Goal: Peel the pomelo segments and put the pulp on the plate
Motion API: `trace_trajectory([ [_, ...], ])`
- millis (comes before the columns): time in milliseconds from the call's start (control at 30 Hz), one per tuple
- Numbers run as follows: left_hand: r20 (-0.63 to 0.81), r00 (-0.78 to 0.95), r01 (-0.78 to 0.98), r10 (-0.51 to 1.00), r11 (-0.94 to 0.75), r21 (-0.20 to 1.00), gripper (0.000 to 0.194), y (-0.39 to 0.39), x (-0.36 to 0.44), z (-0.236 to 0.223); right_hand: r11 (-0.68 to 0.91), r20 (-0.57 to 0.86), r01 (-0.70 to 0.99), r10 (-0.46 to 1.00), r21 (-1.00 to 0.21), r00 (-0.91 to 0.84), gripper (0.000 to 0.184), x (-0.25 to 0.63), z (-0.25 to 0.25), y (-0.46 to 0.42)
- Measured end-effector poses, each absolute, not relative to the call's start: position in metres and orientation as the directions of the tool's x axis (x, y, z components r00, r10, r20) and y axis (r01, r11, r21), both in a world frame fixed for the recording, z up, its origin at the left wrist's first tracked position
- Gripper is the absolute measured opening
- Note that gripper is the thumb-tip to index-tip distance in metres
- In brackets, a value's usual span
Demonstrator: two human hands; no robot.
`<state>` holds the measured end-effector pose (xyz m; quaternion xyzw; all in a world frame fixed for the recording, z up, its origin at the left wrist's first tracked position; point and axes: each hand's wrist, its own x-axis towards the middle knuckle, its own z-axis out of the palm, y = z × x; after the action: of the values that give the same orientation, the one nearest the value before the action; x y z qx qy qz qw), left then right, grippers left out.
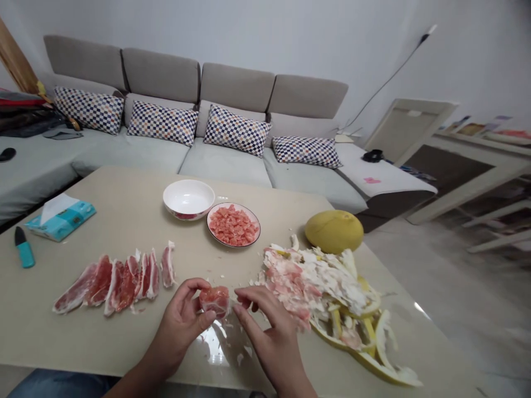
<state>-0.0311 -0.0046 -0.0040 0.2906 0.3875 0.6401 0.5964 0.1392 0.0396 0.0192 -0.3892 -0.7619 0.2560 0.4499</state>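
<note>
Holding: one pink pomelo segment [214,302], clasped between thumb and fingers of the left hand [182,310], above the near part of the glossy table [194,262]. Right hand [271,327]: thumb and index finger at the segment's right edge; cannot tell whether they pinch it.

Left of the hands: row of pomelo segments [120,284], rightmost one slightly apart; teal-handled knife [26,254]; blue tissue pack [68,221], one sheet protruding.

Beyond the hands: white bowl [188,194], beside it a dark-rimmed plate [212,232] of loose pink pulp [233,222].

Right: heap of shredded membrane [338,284], touching curved strips of pomelo peel [365,359]; yellow pomelo [334,231] just behind.

Background: grey sofa [232,162], four checkered cushions [162,122].
</note>
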Motion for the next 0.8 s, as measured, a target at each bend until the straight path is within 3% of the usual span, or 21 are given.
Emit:
trace_trajectory([
  [533,-0.018,-0.054,-0.522,0.998,-0.012,0.853,0.032,-0.0033,-0.0315,-0.0089,0.604,0.555,0.347,0.797,-0.717,-0.239,0.007,0.1271,0.0195,0.0352],
  [800,-0.062,-0.099,-0.524,0.993,0.001,0.851,0.036,-0.0014,-0.0314,-0.0081,0.596,0.480,0.357,0.798,-0.719,-0.365,0.011,0.1270,0.0182,0.0366],
])
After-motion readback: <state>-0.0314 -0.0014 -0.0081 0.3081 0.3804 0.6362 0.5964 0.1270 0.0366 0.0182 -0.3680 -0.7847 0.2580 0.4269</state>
